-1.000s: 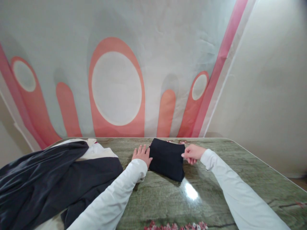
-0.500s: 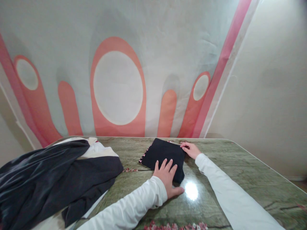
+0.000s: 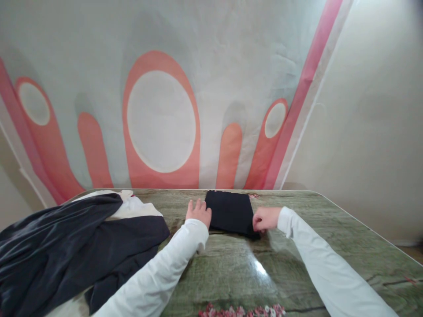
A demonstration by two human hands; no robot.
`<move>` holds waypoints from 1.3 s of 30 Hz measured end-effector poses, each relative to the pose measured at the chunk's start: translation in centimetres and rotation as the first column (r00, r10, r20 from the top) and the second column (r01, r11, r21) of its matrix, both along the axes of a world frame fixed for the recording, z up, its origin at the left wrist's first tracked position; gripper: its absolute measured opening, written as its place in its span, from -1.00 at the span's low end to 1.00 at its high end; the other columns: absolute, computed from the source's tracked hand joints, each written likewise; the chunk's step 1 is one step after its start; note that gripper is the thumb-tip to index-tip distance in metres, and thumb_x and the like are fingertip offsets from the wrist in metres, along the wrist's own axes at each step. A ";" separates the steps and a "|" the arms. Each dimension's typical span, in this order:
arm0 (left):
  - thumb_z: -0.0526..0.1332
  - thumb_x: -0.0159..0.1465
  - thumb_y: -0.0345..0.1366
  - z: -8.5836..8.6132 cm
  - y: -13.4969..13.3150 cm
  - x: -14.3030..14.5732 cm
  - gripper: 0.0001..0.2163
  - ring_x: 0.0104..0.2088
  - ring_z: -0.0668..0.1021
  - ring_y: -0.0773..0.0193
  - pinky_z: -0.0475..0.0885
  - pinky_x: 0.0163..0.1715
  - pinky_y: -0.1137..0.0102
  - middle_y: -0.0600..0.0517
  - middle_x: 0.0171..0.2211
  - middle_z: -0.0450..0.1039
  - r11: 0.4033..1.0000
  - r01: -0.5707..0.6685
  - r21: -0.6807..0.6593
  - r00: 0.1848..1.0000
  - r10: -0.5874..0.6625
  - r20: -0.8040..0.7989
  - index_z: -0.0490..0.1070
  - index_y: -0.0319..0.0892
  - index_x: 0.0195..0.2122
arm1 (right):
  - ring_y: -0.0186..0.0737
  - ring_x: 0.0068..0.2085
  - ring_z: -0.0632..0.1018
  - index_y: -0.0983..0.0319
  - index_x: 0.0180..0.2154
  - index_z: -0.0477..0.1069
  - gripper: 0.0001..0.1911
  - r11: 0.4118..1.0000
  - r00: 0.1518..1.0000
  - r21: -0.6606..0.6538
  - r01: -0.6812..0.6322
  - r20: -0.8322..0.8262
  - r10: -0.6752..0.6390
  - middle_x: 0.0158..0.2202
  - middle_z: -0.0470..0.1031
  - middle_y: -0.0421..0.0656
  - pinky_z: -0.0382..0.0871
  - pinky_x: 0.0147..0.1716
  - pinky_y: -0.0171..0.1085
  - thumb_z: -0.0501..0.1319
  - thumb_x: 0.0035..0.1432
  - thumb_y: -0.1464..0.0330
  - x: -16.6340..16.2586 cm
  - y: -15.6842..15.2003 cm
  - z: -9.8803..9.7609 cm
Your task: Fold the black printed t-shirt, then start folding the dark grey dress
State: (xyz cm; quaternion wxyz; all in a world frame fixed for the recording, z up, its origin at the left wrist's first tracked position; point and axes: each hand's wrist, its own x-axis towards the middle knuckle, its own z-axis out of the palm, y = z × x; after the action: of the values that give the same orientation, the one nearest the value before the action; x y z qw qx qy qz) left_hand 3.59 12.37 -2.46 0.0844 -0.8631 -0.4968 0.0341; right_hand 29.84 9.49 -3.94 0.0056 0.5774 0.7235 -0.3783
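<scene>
Folded black cloth point(image 3: 229, 212) (qty 1), near far edge of bench point(image 3: 324, 224), approx. centre: judged light, soft; grip at side edges. L hand point(image 3: 199, 215): fingers slightly spread at cloth's L side; R hand point(image 3: 267, 218): fingers pinched on R side. Garment pile point(image 3: 132, 237): qty 1, bench L end, item count unclear.

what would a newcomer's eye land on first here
Probably the big white oval on the wall behind the table. Next comes the black cloth near the table's far edge, between the left hand and the right hand. At the left, dark cloth lies heaped over white cloth.
</scene>
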 end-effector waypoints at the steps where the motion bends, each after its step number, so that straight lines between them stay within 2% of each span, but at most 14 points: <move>1: 0.04 0.12 -0.46 -0.2 1.1 -0.6 -0.66 0.14 0.11 0.06 -0.06 0.05 0.01 -0.10 0.09 0.17 0.998 -0.048 0.037 0.999 0.047 0.022 0.29 -0.14 -0.06 | -0.32 -0.52 0.48 0.32 -0.43 0.50 -0.79 0.997 0.997 -0.038 -0.061 -0.044 0.059 -0.59 0.47 -0.18 0.32 -0.51 -0.41 0.13 -0.13 0.42 -1.1 -0.5 0.4; 5: -0.02 0.16 -0.50 -1.4 4.2 -2.7 -0.67 0.02 0.29 0.15 0.14 -0.04 0.15 -0.12 -0.03 0.28 0.990 -0.111 0.083 0.984 0.097 0.150 0.24 -0.16 -0.05 | -0.35 -0.41 0.49 0.32 -0.18 0.43 -0.63 0.962 0.930 -0.063 -0.265 -0.282 0.237 -0.38 0.51 -0.13 0.34 -0.40 -0.42 0.18 -0.08 0.32 -5.4 -2.1 1.5; 8: 0.02 0.11 -0.53 -1.5 4.8 -3.1 -0.57 -0.03 0.33 0.19 0.23 -0.11 0.25 -0.10 -0.02 0.24 0.990 -0.114 0.086 0.970 0.092 0.224 0.12 -0.12 0.02 | -0.37 -0.38 0.49 0.30 -0.06 0.33 -0.51 0.961 0.890 -0.045 -0.273 -0.392 0.234 -0.32 0.49 -0.12 0.33 -0.34 -0.41 0.22 -0.09 0.29 -6.3 -2.3 1.8; 10: 0.06 0.11 -0.48 -1.1 4.4 -2.6 -0.61 -0.09 0.37 0.18 0.27 -0.16 0.29 -0.10 -0.05 0.23 0.990 -0.116 0.085 0.959 0.089 0.270 0.13 -0.13 -0.01 | -0.37 -0.44 0.48 0.33 -0.09 0.34 -0.55 0.986 0.901 -0.031 -0.164 -0.411 0.137 -0.40 0.48 -0.14 0.34 -0.39 -0.38 0.19 -0.05 0.28 -5.4 -1.9 1.8; 12: 0.07 0.15 -0.36 -0.6 3.2 -1.7 -0.76 -0.20 0.42 0.21 0.30 -0.23 0.33 -0.07 -0.16 0.26 0.997 -0.069 0.041 0.949 0.053 0.312 0.22 -0.16 -0.12 | -0.35 -0.47 0.47 0.35 -0.17 0.38 -0.62 0.996 0.920 0.085 0.019 -0.392 0.016 -0.46 0.46 -0.15 0.34 -0.43 -0.35 0.16 -0.03 0.27 -3.6 -0.9 1.3; 13: 0.07 0.17 -0.28 -0.4 2.3 -1.2 -0.81 -0.25 0.43 0.23 0.31 -0.25 0.35 -0.06 -0.21 0.27 1.000 -0.023 0.013 0.942 0.017 0.334 0.25 -0.17 -0.19 | -0.33 -0.45 0.46 0.34 -0.20 0.40 -0.66 0.976 0.925 0.186 0.113 -0.378 -0.035 -0.46 0.46 -0.14 0.34 -0.42 -0.33 0.15 -0.03 0.28 -2.6 -0.3 0.8; 15: 0.05 0.17 -0.11 -0.4 0.3 -0.2 -0.76 -0.30 0.42 0.24 0.32 -0.26 0.36 -0.03 -0.29 0.26 0.994 0.110 -0.021 0.923 -0.094 0.372 0.27 -0.18 -0.27 | -0.29 -0.35 0.46 0.32 -0.24 0.41 -0.71 0.882 0.931 0.401 0.248 -0.349 -0.103 -0.38 0.46 -0.11 0.34 -0.32 -0.29 0.16 -0.04 0.32 -0.7 0.8 -0.4; 18: 0.12 0.06 0.05 -1.0 -2.7 0.7 -0.61 -0.26 0.38 0.18 0.31 -0.24 0.31 -0.03 -0.29 0.25 0.954 0.301 -0.005 0.887 -0.278 0.369 0.27 -0.18 -0.27 | -0.23 -0.23 0.43 0.26 -0.21 0.42 -0.71 0.767 0.943 0.573 0.291 -0.307 -0.128 -0.23 0.42 -0.09 0.31 -0.21 -0.22 0.15 -0.04 0.35 1.2 2.3 -2.6; 20: 0.19 0.01 0.01 -1.4 -4.1 0.8 -0.60 -0.24 0.36 0.15 0.30 -0.24 0.29 -0.04 -0.27 0.24 0.932 0.363 -0.012 0.881 -0.339 0.330 0.27 -0.17 -0.26 | -0.22 -0.20 0.41 0.24 -0.21 0.42 -0.72 0.732 0.950 0.620 0.281 -0.285 -0.123 -0.21 0.40 -0.09 0.29 -0.17 -0.19 0.14 -0.03 0.35 1.9 3.0 -4.1; 22: 0.19 0.05 -0.07 -1.7 -4.8 0.6 -0.68 -0.24 0.35 0.16 0.30 -0.24 0.29 -0.04 -0.26 0.24 0.927 0.375 -0.012 0.883 -0.354 0.307 0.28 -0.17 -0.26 | -0.21 -0.19 0.40 0.23 -0.22 0.42 -0.73 0.709 0.954 0.649 0.275 -0.276 -0.118 -0.21 0.39 -0.09 0.28 -0.16 -0.18 0.15 -0.03 0.35 2.3 3.4 -5.2; 27: 0.09 0.17 -0.20 -2.1 -4.7 -0.1 -0.82 -0.23 0.36 0.19 0.31 -0.24 0.30 -0.03 -0.28 0.26 0.929 0.370 0.008 0.885 -0.355 0.300 0.31 -0.16 -0.27 | -0.26 -0.30 0.43 0.23 -0.28 0.44 -0.78 0.652 0.934 0.671 0.352 -0.295 -0.201 -0.29 0.39 -0.11 0.32 -0.22 -0.21 0.15 -0.04 0.36 2.7 3.9 -6.9; 30: 0.08 0.18 -0.31 -2.6 -4.7 0.1 -0.88 -0.25 0.37 0.18 0.32 -0.27 0.30 -0.04 -0.28 0.28 0.921 0.390 0.020 0.894 -0.384 0.231 0.33 -0.15 -0.27 | -0.27 -0.34 0.42 0.23 -0.32 0.44 -0.81 0.596 0.922 0.703 0.388 -0.292 -0.255 -0.32 0.39 -0.12 0.32 -0.23 -0.19 0.13 -0.03 0.36 2.5 4.0 -7.5; 33: 0.01 0.21 -0.43 -2.7 -5.0 0.4 -0.85 -0.29 0.39 0.19 0.34 -0.32 0.30 -0.05 -0.32 0.30 0.907 0.416 0.061 0.896 -0.420 0.143 0.33 -0.16 -0.26 | -0.26 -0.35 0.42 0.22 -0.35 0.44 -0.83 0.569 0.917 0.720 0.397 -0.289 -0.275 -0.30 0.38 -0.12 0.32 -0.24 -0.18 0.11 -0.01 0.37 2.2 4.0 -7.7; 39: -0.04 0.24 -0.44 -2.0 -5.8 0.5 -0.84 -0.35 0.38 0.20 0.35 -0.38 0.30 -0.06 -0.36 0.29 0.873 0.462 0.156 0.874 -0.478 0.087 0.32 -0.19 -0.29 | -0.30 -0.44 0.40 0.21 -0.37 0.42 -0.83 0.535 0.918 0.750 0.389 -0.268 -0.292 -0.31 0.37 -0.12 0.33 -0.25 -0.19 0.08 0.01 0.36 1.7 3.7 -7.6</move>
State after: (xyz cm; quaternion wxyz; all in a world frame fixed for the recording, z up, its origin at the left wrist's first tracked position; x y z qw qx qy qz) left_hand 4.10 6.54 -4.49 0.1154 -0.9510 -0.2774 -0.0731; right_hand 31.58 13.21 -11.53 -0.3633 0.6275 0.6872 -0.0447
